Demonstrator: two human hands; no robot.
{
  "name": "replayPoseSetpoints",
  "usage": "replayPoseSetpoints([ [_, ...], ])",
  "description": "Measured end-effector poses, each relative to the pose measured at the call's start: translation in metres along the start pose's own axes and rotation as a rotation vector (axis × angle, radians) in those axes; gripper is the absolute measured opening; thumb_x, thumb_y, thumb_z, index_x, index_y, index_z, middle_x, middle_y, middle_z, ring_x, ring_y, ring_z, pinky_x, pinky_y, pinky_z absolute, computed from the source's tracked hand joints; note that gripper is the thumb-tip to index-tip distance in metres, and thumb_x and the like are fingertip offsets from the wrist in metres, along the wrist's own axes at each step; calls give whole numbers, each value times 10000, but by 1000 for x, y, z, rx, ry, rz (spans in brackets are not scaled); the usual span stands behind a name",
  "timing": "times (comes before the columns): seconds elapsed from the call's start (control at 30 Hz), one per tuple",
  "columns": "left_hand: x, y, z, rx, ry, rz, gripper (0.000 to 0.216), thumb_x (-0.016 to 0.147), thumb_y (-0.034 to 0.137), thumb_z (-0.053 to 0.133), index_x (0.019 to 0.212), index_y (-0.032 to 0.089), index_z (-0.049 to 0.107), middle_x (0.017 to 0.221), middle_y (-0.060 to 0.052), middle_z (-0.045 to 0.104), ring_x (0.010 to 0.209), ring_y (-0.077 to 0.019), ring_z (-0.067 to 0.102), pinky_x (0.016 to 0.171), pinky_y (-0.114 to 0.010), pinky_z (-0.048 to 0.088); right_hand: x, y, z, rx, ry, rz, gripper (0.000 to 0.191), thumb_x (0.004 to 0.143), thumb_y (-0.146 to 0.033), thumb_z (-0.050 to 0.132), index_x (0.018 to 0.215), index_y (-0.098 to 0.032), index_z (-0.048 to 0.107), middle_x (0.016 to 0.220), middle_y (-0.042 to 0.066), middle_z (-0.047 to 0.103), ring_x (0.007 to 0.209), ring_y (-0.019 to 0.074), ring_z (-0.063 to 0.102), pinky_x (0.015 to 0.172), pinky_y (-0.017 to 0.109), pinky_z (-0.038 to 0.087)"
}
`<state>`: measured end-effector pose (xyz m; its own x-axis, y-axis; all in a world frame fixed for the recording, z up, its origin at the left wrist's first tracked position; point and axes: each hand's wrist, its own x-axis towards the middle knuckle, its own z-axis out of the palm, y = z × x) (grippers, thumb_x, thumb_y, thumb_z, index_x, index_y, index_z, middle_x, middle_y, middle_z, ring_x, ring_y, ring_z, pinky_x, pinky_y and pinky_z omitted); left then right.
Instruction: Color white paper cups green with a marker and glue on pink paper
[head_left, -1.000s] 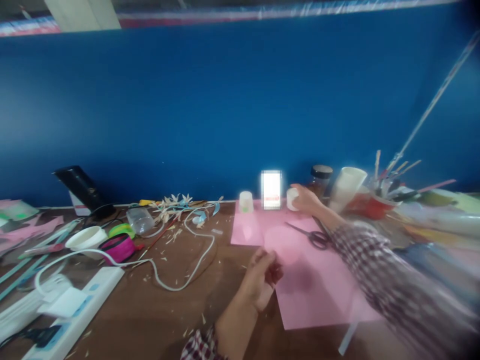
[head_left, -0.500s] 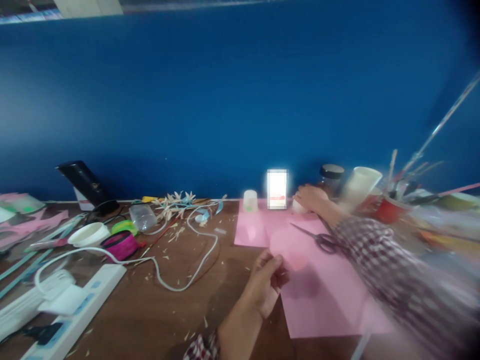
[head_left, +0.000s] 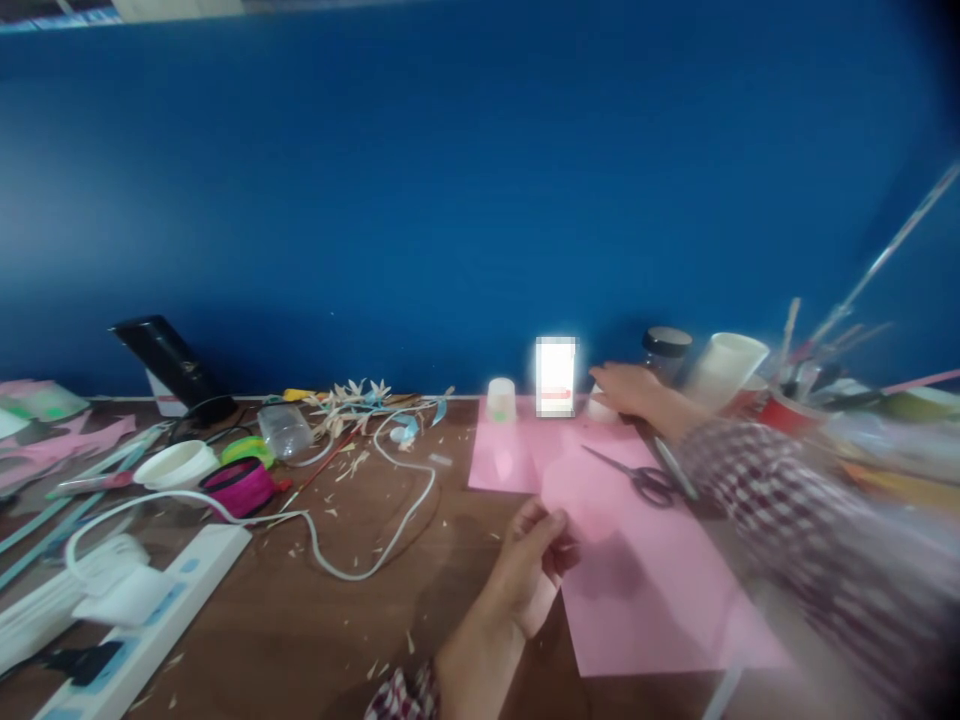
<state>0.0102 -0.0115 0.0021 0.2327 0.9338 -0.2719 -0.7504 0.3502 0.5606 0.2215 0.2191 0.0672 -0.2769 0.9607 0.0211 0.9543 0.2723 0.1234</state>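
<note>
My left hand [head_left: 531, 555] is above the brown table, thumb and fingers pinching a rounded piece of pink paper [head_left: 589, 505]. A shadow falls beside that piece on the larger pink sheet [head_left: 660, 610]. Farther back, my right hand [head_left: 624, 388] reaches over a small white cup [head_left: 601, 408], its fingers curved around the top; the hand hides much of the cup. Dark-handled scissors [head_left: 634, 477] lie on the pink sheet below my right wrist. A second white cup [head_left: 501, 402] with a green mark stands upright at the sheet's back left.
A lit phone-like screen [head_left: 555, 378] stands between the cups. Behind my right arm are a black-lidded jar [head_left: 666, 345], a pale cup [head_left: 727, 365] and a red tool holder [head_left: 787, 408]. Leftward lie a white cable [head_left: 360, 578], a power strip [head_left: 161, 610] and a magenta tape roll [head_left: 238, 487].
My right forearm has shifted slightly, and a slim object beside the scissors now shows. The right fingers look a little straighter over the cup. My left hand stays put with the pink paper.
</note>
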Motion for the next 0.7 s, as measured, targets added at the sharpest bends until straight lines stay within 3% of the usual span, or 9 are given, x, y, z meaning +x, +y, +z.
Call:
replayPoseSetpoints([
  [0.17, 1, 2, 1, 15, 7, 4, 291, 638, 260, 840, 821, 150, 643, 640, 30, 607, 562, -48, 549, 548, -155, 440, 1, 1, 2, -19, -21, -42, 339, 925, -310, 594, 1228, -162, 561, 1235, 97, 589, 1045, 230, 613, 872, 438, 523],
  [0.3, 1, 2, 1, 26, -3, 6, 289, 641, 258, 837, 820, 150, 638, 642, 32, 611, 557, -44, 548, 538, -148, 436, -2, 5, 1, 23, 12, -98, 535, 833, -167, 644, 1344, -126, 491, 1335, 166, 551, 1161, 294, 572, 952, 393, 462],
  [0.4, 1, 2, 1, 45, 8, 5, 294, 632, 262, 840, 802, 150, 627, 618, 35, 605, 543, -45, 547, 528, -144, 438, -12, 7, -6, 59, 55, -116, 579, 831, -174, 596, 1389, -115, 454, 1382, 178, 522, 1211, 306, 546, 972, 360, 435],
  [0.53, 3, 3, 0, 86, 33, 10, 291, 626, 267, 839, 751, 141, 608, 615, 21, 610, 539, -52, 549, 519, -147, 448, -42, 1, -20, 104, 103, -135, 478, 874, -232, 521, 1343, -142, 513, 1341, 148, 572, 1163, 288, 584, 934, 347, 453],
  [0.7, 7, 11, -1, 78, 123, 64, 289, 619, 239, 834, 702, 149, 572, 600, 29, 601, 529, -47, 542, 529, -146, 464, -105, -4, -34, 150, 146, -141, 364, 872, -259, 513, 1218, -219, 620, 1145, 96, 694, 984, 264, 669, 806, 334, 491],
])
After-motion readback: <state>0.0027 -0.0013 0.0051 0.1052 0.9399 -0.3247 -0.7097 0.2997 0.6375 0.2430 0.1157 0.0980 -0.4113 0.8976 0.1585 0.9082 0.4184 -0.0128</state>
